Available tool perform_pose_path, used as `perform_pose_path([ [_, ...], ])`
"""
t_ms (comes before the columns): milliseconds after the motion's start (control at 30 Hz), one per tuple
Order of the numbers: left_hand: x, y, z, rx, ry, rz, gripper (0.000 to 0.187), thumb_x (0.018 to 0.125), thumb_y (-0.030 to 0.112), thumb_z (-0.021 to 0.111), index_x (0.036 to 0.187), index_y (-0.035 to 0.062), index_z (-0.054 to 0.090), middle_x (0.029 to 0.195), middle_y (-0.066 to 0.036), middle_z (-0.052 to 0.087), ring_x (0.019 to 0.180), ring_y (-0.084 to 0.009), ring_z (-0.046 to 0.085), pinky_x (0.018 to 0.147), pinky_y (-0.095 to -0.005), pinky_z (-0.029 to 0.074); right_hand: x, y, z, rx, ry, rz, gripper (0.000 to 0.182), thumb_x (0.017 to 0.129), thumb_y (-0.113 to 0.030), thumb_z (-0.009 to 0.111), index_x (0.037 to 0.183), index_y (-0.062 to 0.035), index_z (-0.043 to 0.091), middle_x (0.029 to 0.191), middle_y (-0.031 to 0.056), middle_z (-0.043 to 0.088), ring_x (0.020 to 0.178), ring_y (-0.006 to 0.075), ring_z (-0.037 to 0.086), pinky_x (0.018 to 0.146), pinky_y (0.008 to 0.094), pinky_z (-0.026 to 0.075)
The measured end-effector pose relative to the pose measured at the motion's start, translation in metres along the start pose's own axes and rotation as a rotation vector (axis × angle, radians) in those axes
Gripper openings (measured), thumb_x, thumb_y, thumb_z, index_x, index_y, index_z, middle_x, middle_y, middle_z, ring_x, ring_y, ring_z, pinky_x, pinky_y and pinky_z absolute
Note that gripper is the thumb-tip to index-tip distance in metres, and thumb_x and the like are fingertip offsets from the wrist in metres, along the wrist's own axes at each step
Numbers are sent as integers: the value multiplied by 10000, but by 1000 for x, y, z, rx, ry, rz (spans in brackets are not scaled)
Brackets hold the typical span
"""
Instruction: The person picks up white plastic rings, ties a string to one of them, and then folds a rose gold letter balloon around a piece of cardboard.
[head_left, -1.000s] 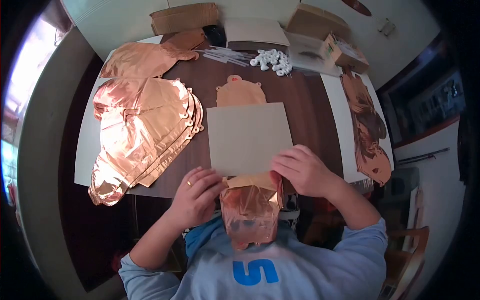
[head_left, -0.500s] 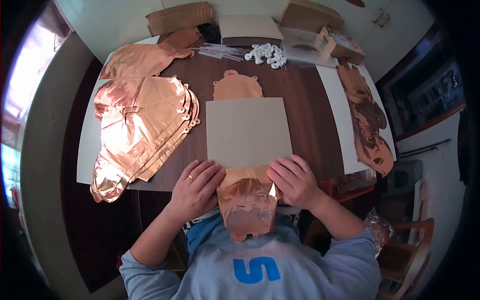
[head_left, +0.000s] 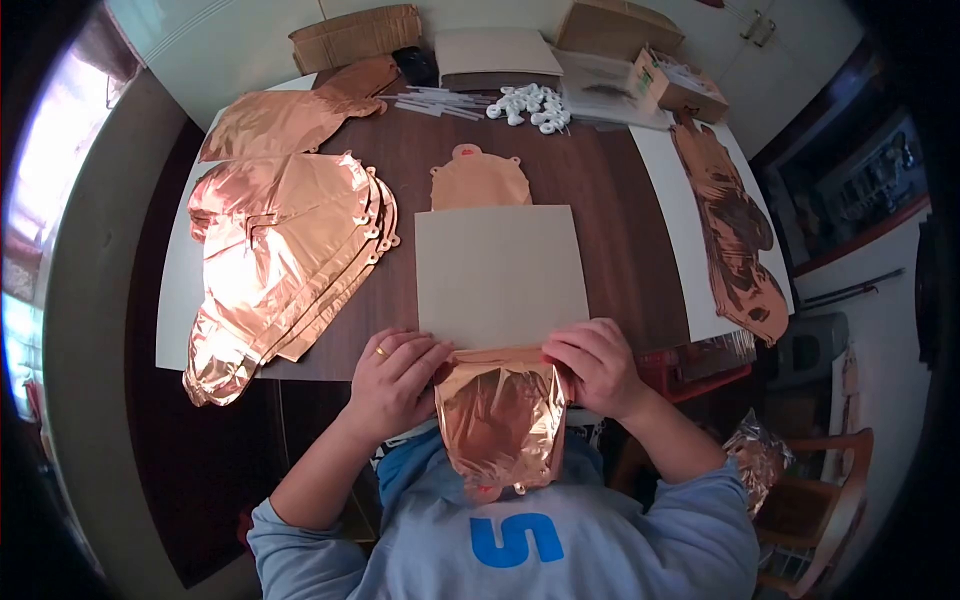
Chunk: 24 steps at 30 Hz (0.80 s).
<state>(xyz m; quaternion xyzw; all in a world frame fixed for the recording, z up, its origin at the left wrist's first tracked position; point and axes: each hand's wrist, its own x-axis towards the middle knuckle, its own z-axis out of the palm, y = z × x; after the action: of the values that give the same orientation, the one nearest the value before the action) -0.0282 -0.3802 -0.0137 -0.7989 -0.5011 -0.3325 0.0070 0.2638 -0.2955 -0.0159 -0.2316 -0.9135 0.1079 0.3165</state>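
A flat rose-gold foil balloon (head_left: 500, 410) hangs over the table's front edge towards my body. Its far end, with small tabs, shows beyond a grey cardboard square (head_left: 502, 275) that lies over its middle. My left hand (head_left: 398, 380) is closed on the balloon's left side by the card's near left corner, a ring on one finger. On the other side my right hand (head_left: 600, 368) grips the foil near the card's right corner. Both thumbs are hidden.
At left lies a stack of rose-gold foil balloons (head_left: 290, 230); more foil (head_left: 735, 230) lies on white board at right. White ribbon rolls (head_left: 535, 106), clear straws (head_left: 440, 102), a stack of grey cards (head_left: 497, 55) and a small box (head_left: 685, 85) stand behind. A wooden chair (head_left: 850, 480) is at right.
The card and the balloon have slid slightly towards me. The hanging foil reaches lower and looks more creased along the fold between my hands.
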Motion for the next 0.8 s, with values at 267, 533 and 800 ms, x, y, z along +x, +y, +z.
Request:
perform_pose_path([
  [267, 6, -2, -4, 24, -58, -61, 400, 702, 105, 727, 1100, 78, 693, 1125, -59, 709, 861, -227, 631, 797, -383, 448, 14, -4, -2, -42, 58, 104, 363, 726, -90, 767, 1076, -62, 672, 1086, 79, 681, 950, 265, 625, 828, 399, 493],
  [533, 0, -9, 2, 35, 13, -35, 417, 657, 68, 740, 1069, 103, 687, 914, 10, 719, 826, -193, 630, 941, -415, 440, 15, 0, -1, 63, 58, 184, 365, 717, -6, 745, 1065, -80, 667, 952, 71, 678, 814, 267, 620, 732, 381, 503],
  [800, 28, 0, -5, -162, -107, -543, 874, 689, 90, 809, 1453, 48, 389, 792, -17, 690, 751, -229, 641, 805, -395, 467, 39, -4, -3, 95, -18, 598, 608, 769, -145, 796, 1299, -59, 510, 929, 102, 569, 699, 263, 611, 629, 384, 518],
])
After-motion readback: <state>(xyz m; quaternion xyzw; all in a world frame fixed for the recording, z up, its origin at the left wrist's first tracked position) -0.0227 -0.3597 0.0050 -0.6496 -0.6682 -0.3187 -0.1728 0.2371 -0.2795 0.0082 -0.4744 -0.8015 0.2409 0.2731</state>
